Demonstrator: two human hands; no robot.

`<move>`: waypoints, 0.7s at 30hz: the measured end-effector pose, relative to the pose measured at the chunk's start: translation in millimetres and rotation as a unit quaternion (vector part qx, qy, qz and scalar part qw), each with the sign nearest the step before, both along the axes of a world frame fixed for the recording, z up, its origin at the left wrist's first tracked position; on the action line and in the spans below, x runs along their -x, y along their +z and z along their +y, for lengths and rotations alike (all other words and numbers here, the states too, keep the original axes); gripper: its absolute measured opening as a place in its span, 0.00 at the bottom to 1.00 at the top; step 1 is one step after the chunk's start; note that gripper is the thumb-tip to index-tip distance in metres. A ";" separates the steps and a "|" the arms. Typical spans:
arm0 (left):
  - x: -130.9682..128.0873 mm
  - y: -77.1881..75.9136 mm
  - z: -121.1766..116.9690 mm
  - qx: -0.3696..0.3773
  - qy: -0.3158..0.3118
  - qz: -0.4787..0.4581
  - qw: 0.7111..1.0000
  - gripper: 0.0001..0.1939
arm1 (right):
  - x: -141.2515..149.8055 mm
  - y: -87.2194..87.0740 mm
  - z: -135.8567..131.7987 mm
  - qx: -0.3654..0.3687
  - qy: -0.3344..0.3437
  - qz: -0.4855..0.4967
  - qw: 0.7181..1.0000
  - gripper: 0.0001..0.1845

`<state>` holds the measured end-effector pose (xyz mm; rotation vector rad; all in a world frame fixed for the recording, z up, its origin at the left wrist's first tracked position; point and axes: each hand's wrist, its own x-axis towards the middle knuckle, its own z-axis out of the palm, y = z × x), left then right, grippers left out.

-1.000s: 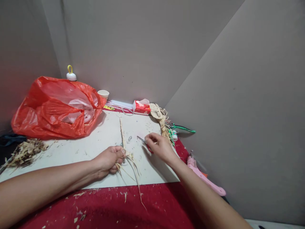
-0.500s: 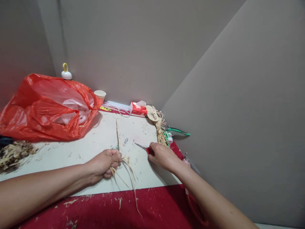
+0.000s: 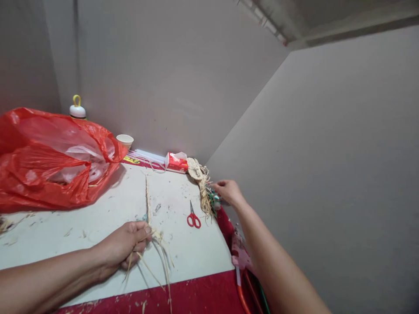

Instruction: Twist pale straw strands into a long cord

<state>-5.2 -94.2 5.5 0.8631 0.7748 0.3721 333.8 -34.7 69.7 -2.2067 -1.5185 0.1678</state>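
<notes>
My left hand (image 3: 131, 244) pinches the near end of a thin straw braid (image 3: 148, 203) on the white board. Loose straw strands (image 3: 163, 249) fan out below its fingers. My right hand (image 3: 229, 192) reaches to the far right edge, beside a bundle of straw (image 3: 204, 196) and a small cluster of green and white items (image 3: 215, 202). Its fingers are drawn together there, and what they hold, if anything, I cannot make out. Red-handled scissors (image 3: 193, 219) lie on the board between the two hands, blades pointing away.
A large red plastic bag (image 3: 42, 165) fills the left side. Behind it stand a white-capped bottle (image 3: 77, 111) and a paper cup (image 3: 125, 140). Near the wall lie white sticks (image 3: 149, 156) and a tissue pack (image 3: 176, 163). A pink glue gun (image 3: 240, 253) rests at right.
My right hand has let go of the scissors, leaving them on the board, and has moved away to the far right edge. My left hand still holds the braid. The view has shifted right.
</notes>
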 end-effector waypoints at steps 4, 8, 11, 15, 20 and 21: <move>-1.1 2.0 -2.3 -0.010 0.007 0.002 1.000 0.22 | 19.7 -7.1 12.7 -0.014 0.027 0.018 0.999 0.17; -1.6 2.1 -2.8 -0.003 0.011 0.000 1.000 0.23 | 80.9 -9.9 -14.0 -0.051 0.139 0.083 0.986 0.16; -1.1 3.3 -2.7 -0.002 0.009 -0.011 1.000 0.22 | 128.5 -6.3 -51.9 0.038 0.359 0.245 0.900 0.21; -0.9 3.7 -4.1 -0.010 0.020 -0.023 1.000 0.19 | 165.4 -3.4 -85.2 0.046 0.488 0.201 0.848 0.08; -3.1 -2.3 -3.1 -0.033 0.019 -0.015 0.999 0.18 | 134.9 12.8 -86.2 -0.156 0.355 0.125 0.913 0.07; -3.4 -3.4 -2.7 -0.032 0.015 -0.014 0.999 0.18 | 119.9 16.5 -83.4 -0.215 0.279 0.124 0.928 0.06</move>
